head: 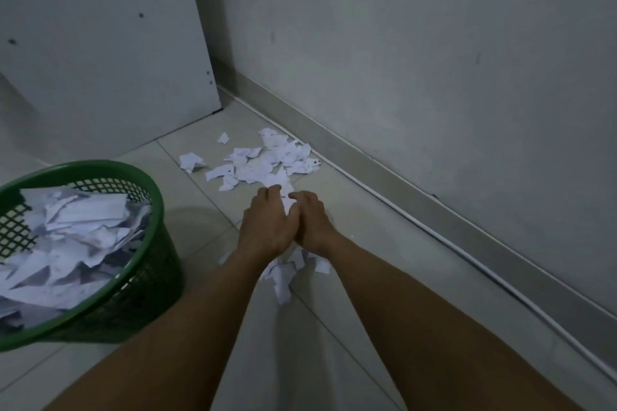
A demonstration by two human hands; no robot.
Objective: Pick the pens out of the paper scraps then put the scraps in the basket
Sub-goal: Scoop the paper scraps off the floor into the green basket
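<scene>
Paper scraps (263,157) are lying scattered over the tiled floor (367,243) close to the base of the wall (400,43), just in front of the person's hands, and a smaller clump of scraps (283,274) is lying under the wrists. The left hand (265,227) and the right hand (310,222) are pressing together side by side, palms down, with the fingers curling over a bit of white paper that is showing between them; both hands are cupping scraps against the floor, though how much they are holding is hidden beneath them. The green mesh basket (143,277) is standing to the left of the forearms, apart from them, and is already holding a heap of torn paper (66,233). A white cabinet panel (100,43) is rising behind the basket. A thin white cable (434,230) is running along the foot of the wall.
</scene>
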